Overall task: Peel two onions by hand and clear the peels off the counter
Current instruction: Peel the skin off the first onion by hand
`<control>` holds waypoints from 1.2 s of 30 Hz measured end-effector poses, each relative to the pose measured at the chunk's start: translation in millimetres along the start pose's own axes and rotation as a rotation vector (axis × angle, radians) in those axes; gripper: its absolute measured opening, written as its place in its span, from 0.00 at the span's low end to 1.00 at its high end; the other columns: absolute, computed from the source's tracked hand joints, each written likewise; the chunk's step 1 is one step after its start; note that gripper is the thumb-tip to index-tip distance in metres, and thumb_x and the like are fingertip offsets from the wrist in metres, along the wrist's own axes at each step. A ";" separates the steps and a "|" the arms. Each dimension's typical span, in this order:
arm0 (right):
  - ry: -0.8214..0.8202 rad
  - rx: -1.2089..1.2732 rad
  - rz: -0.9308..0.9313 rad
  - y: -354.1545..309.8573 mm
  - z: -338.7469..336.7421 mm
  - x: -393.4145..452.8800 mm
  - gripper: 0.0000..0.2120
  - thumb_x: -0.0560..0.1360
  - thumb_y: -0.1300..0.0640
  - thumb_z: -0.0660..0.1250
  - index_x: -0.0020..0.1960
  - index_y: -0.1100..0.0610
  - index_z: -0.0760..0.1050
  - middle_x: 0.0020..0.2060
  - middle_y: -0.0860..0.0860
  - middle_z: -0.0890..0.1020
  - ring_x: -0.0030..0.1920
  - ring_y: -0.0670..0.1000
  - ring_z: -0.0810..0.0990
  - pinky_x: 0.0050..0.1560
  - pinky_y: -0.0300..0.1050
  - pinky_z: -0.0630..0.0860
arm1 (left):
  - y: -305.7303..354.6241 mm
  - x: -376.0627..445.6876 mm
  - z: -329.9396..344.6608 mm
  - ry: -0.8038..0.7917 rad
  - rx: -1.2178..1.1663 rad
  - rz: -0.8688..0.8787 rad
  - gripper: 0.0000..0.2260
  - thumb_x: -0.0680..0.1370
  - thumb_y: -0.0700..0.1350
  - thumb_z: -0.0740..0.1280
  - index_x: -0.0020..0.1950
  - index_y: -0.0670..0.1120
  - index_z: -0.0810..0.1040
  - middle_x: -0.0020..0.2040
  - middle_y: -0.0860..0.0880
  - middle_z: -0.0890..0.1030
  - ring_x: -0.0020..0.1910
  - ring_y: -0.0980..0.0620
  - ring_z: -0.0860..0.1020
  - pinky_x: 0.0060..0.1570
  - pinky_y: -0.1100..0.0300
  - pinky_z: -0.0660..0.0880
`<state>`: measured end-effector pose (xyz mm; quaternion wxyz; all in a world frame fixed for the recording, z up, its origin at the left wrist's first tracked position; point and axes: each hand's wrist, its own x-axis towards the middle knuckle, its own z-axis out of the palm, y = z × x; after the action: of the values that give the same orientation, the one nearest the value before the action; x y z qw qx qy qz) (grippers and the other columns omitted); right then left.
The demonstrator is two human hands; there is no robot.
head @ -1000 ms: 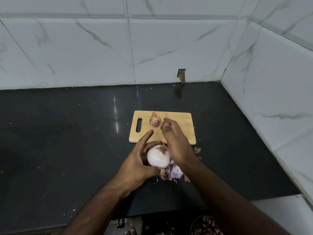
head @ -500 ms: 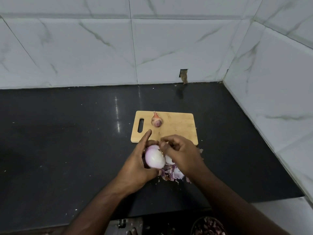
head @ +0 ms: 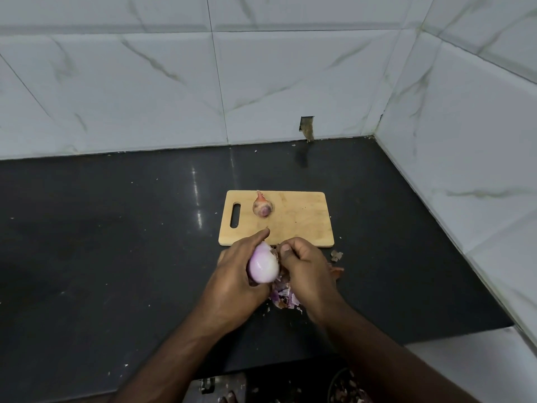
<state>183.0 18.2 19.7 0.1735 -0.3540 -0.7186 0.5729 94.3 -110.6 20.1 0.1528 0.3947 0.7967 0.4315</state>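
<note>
The fingers (head: 263, 234) of the left hand (head: 232, 283) are wrapped around a mostly peeled onion (head: 263, 266), pale purple and white, gripping it from the left with the thumb stretched up along its far side. The right hand (head: 308, 271) is curled in against the onion's right end, its fingertips (head: 286, 250) pinching at a brown scrap of skin there; both hands meet at the onion, just above the counter (head: 116, 242).

Directly below the hands, on the dark counter, lies a pile of purple and white peels (head: 283, 296), partly hidden under the right wrist. A few more bits of peel (head: 336, 255) lie just to the right of the right hand, near the board's near right corner.

Just beyond the hands sits a wooden cutting board (head: 302, 219) with a handle slot at its left end. On its far left part rests the second onion (head: 262, 206), its reddish outer skin on and its stem pointing away. The left thumb overlaps the board's near edge in the view.

The counter runs back to a white marbled tile wall (head: 145, 97), which turns a corner on the right. At the bottom edge, below the counter, a dark round container (head: 345, 385) holds what look like peels.
</note>
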 end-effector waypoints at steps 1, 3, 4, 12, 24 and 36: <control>-0.018 0.020 0.020 0.2 -3.1 1.8 0.14 0.78 0.44 0.59 0.41 0.49 0.77 0.36 0.46 0.80 0.40 0.51 0.78 0.48 0.61 0.79 | -0.9 0.1 -1.3 -0.007 0.006 0.008 0.40 0.69 0.40 0.76 0.71 0.70 0.63 0.65 0.68 0.71 0.67 0.63 0.69 0.61 0.64 0.72; -0.062 -0.012 0.001 -1.1 -13.2 3.4 0.19 0.74 0.37 0.56 0.40 0.49 0.78 0.34 0.48 0.80 0.40 0.53 0.79 0.50 0.64 0.78 | -3.0 0.1 -3.9 -0.023 0.007 0.030 0.40 0.69 0.40 0.77 0.72 0.69 0.64 0.65 0.68 0.70 0.66 0.64 0.70 0.60 0.67 0.71; -0.110 -0.076 -0.026 -3.0 -18.0 3.0 0.21 0.75 0.36 0.56 0.41 0.50 0.78 0.35 0.48 0.80 0.39 0.53 0.79 0.48 0.61 0.78 | -2.8 0.1 -4.8 -0.028 0.002 0.041 0.40 0.69 0.40 0.77 0.72 0.68 0.64 0.64 0.67 0.70 0.65 0.66 0.70 0.59 0.71 0.70; -0.230 -0.025 0.010 -5.0 -19.9 1.4 0.06 0.78 0.58 0.69 0.42 0.54 0.77 0.32 0.52 0.82 0.33 0.51 0.80 0.35 0.46 0.75 | -6.6 -0.4 -3.3 -0.094 0.077 0.120 0.36 0.72 0.37 0.75 0.76 0.59 0.66 0.68 0.59 0.69 0.66 0.66 0.68 0.57 0.76 0.68; -0.038 -0.397 -0.297 -2.6 -19.7 -4.1 0.08 0.81 0.58 0.62 0.45 0.48 0.70 0.39 0.43 0.76 0.40 0.44 0.75 0.39 0.44 0.71 | -8.3 -1.8 -1.7 0.002 0.005 0.015 0.37 0.68 0.41 0.77 0.72 0.61 0.68 0.64 0.64 0.71 0.64 0.67 0.70 0.57 0.75 0.68; -0.192 0.204 0.002 -11.9 -21.6 -0.6 0.10 0.73 0.69 0.72 0.52 0.59 0.83 0.44 0.53 0.87 0.47 0.50 0.86 0.43 0.39 0.80 | -12.1 -2.2 -1.5 -0.039 -0.033 0.079 0.35 0.70 0.37 0.76 0.72 0.61 0.70 0.65 0.63 0.71 0.66 0.63 0.71 0.58 0.70 0.72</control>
<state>193.9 31.8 37.2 0.1382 -0.2789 -0.6696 0.6744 88.8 -117.0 11.0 0.1575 0.4314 0.7703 0.4424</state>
